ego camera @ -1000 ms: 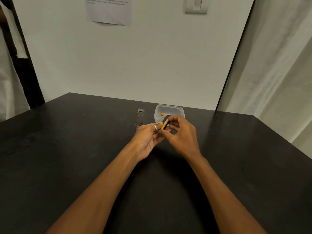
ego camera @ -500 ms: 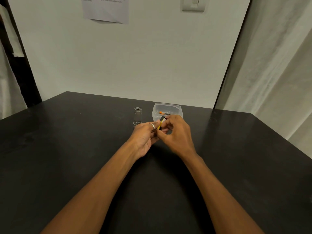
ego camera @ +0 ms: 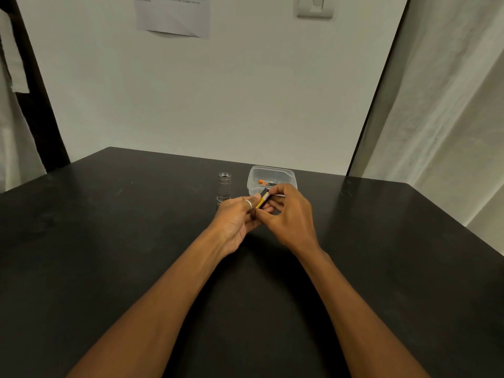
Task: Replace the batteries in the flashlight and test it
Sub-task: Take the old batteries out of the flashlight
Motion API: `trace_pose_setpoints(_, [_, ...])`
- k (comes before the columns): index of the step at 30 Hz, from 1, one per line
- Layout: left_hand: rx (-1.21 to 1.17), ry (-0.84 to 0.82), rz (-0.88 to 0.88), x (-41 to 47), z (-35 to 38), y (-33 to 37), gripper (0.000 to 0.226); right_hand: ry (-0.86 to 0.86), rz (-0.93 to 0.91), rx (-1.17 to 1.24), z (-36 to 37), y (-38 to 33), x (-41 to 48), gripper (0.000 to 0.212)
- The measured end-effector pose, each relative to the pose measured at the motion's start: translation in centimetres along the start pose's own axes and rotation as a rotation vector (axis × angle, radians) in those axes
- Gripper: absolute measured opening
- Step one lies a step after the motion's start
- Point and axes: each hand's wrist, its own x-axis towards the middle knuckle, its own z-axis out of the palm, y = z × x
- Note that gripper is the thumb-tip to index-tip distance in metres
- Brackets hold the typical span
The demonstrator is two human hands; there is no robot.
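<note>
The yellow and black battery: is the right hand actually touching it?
Touching. The head view shows the right hand pinching the battery's upper end between fingertips, with the left hand at its lower end.

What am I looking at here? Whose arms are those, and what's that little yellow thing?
No machine here, just a person. The camera sits on their head and looks down, so you see their own two arms. On the black table a silver flashlight body stands upright with its top open. Beside it is a clear plastic box with small things inside, one with an orange end. The left hand and right hand together pinch a yellow and black battery, probably to go into the flashlight.
</note>
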Motion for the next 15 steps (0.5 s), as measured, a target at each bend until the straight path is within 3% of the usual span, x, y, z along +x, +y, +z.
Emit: trace_pose_setpoints(15, [-0.011,0.028,0.000,0.32,-0.33,-0.09,0.017,-0.035,-0.029,-0.011,-0.43,-0.07,0.14,0.034])
